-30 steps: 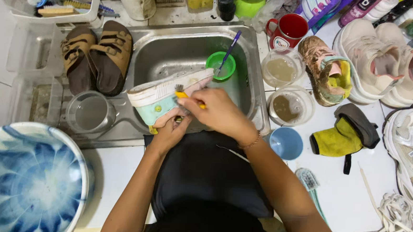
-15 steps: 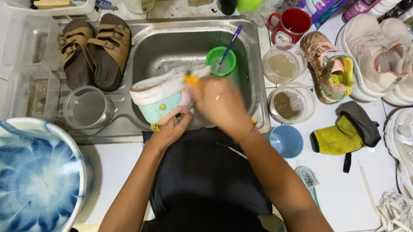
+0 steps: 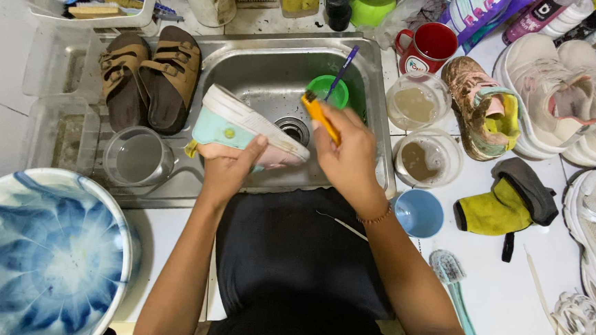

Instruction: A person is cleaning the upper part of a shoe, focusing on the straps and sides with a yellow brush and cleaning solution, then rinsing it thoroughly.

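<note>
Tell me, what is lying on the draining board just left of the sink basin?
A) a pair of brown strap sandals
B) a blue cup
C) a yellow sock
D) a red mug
A: the pair of brown strap sandals lies on the ridged board left of the sink, while the left hand holds a mint and white shoe over the basin.

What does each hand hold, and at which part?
Left hand holds the shoe from underneath, near its middle. Right hand holds the orange brush by its handle.
</note>
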